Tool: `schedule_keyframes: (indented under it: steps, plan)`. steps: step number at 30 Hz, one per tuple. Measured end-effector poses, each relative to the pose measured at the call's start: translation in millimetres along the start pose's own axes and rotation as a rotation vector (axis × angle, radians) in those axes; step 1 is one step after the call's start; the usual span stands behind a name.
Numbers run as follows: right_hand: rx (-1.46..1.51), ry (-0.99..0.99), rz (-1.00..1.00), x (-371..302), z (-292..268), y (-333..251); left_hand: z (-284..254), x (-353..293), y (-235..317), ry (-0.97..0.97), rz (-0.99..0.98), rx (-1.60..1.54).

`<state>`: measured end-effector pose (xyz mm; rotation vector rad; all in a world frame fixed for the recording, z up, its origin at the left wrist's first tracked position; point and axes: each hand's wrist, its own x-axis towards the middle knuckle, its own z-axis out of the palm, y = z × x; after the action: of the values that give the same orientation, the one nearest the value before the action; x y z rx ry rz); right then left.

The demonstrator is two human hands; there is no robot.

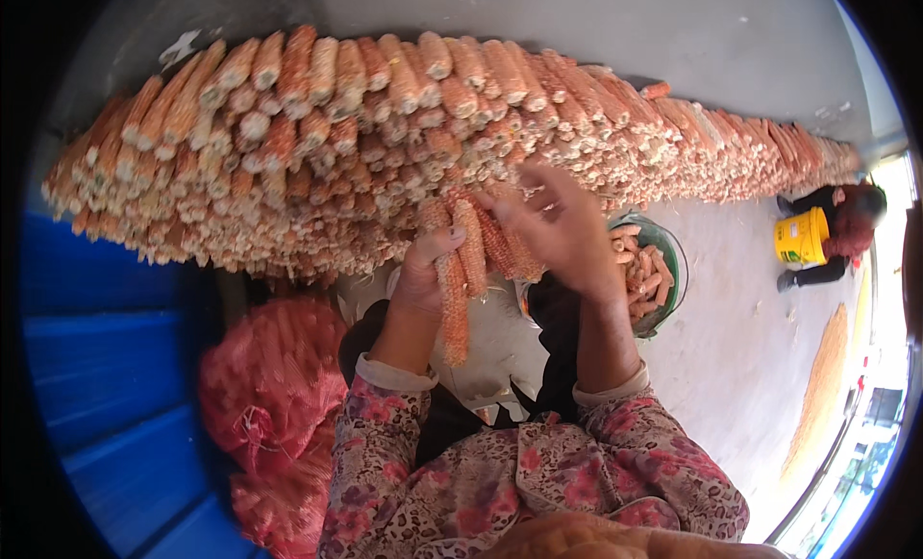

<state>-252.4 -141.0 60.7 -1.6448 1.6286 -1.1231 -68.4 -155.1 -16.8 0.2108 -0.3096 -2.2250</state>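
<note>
Far lies a long corncob stack (288,150); right, a green bucket (663,236); near the stack, a half-curled right hand (567,234), hold unclear, and a left hand (421,269) gripping several bare cobs (452,309), which look light, stiff and rough, best taken round mid-length.

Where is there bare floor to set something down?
Bare floor lies between the green bucket, the yellow bucket and the golden strip. It is crowded at the cob stack, around the left hand, held cobs and right hand, and beside the red mesh sack.
</note>
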Motion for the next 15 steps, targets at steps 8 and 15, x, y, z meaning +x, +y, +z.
schedule_keyframes:
  steps: [8,15]
  plan:
    - [0.378,0.051,0.051,8,-28,34,8,26,-15,-0.207,-0.075,-0.068]
    - [0.51,0.469,-0.348,71,-61,2,6,32,-22,-0.124,-0.11,-0.056]
